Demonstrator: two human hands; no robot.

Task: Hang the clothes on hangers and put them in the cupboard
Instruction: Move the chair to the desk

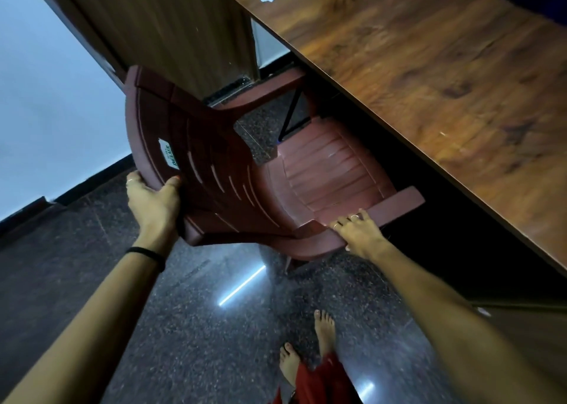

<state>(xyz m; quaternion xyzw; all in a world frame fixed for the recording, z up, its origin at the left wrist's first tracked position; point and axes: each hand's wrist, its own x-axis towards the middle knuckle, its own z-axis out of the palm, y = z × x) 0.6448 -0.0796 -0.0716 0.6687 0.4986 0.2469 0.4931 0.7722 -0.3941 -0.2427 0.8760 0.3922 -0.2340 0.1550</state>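
Hands (152,202) (359,233), two, on one chair (221,170)

A chair (260,170) stands partly under the table (429,81), a door (171,26) behind it.

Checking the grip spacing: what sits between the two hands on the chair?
Head view: between the left hand and right hand lie the chair's slatted backrest and near armrest.

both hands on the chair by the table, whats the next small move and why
Probably pull the maroon plastic chair back from the wooden table. The left hand grips the backrest top, the right hand grips an armrest, and the seat front is tucked under the table edge.
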